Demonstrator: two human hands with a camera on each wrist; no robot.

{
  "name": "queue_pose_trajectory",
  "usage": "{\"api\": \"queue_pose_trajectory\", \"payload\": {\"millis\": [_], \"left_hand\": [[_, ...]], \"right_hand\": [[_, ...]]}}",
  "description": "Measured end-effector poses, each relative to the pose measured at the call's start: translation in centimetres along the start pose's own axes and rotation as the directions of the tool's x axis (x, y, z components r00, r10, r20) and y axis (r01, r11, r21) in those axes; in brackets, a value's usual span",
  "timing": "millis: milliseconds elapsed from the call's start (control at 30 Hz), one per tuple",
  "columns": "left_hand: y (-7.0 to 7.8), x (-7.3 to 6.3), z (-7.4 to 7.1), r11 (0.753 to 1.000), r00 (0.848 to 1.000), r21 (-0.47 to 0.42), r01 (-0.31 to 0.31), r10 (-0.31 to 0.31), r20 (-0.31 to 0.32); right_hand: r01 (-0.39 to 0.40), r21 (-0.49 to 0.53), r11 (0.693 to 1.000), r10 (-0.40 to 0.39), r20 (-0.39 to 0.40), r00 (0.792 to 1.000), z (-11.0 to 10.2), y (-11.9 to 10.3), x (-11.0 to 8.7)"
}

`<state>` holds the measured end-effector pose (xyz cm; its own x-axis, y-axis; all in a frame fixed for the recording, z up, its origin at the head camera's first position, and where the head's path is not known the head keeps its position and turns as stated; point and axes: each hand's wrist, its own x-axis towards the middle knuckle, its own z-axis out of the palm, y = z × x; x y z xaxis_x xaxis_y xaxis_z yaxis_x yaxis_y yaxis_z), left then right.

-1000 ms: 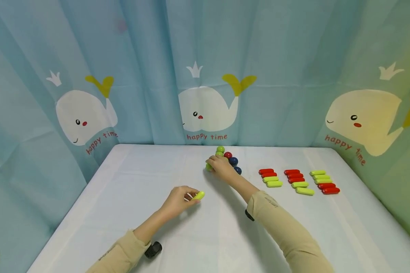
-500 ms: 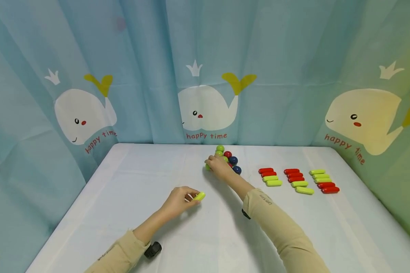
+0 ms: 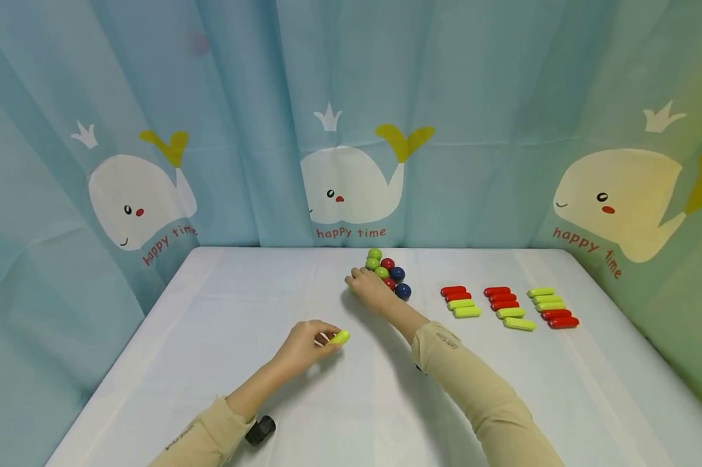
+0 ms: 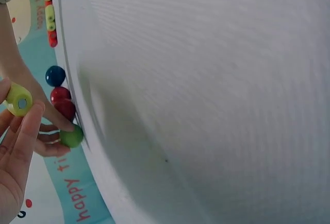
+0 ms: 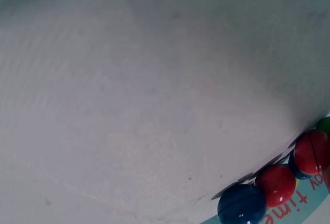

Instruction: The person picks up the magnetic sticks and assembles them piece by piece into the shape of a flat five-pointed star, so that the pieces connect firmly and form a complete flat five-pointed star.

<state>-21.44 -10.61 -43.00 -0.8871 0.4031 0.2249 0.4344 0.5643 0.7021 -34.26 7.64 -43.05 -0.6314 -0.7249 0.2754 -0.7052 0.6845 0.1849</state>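
Observation:
My left hand (image 3: 304, 346) pinches a yellow-green magnetic stick (image 3: 339, 338) above the near middle of the table. In the left wrist view, the stick's round end (image 4: 18, 103) faces the camera and shows a grey disc. Farther back, my right hand (image 3: 372, 290) is at the left side of a cluster of balls. Its fingers grip a green ball (image 4: 71, 136), plain in the left wrist view but mostly covered by the hand from above. Beside it are green balls (image 3: 372, 264), red balls (image 3: 388, 264) and blue balls (image 3: 403, 291). Red balls (image 5: 276, 185) and a blue ball (image 5: 242, 205) also show in the right wrist view.
Right of the balls, red sticks (image 3: 505, 298) and yellow-green sticks (image 3: 519, 323) lie in three groups on the white table (image 3: 222, 311). A blue curtain (image 3: 240, 130) with whale prints hangs behind it. A black wrist device (image 3: 261, 431) sits under the left sleeve.
My right hand has shifted slightly left and nearer, uncovering more of the green and red balls beside it. The left hand keeps the stick in about the same place.

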Motion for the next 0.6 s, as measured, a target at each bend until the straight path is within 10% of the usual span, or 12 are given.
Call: {"api": "queue_pose_trajectory", "payload": {"millis": [600], "left_hand": [[-0.5,-0.8,0.2,0.999,0.999,0.033,-0.021,0.019,0.040]], "right_hand": [[0.056,0.260,0.964,-0.031,-0.098,0.995,-1.6,-1.7,-2.3]]}}
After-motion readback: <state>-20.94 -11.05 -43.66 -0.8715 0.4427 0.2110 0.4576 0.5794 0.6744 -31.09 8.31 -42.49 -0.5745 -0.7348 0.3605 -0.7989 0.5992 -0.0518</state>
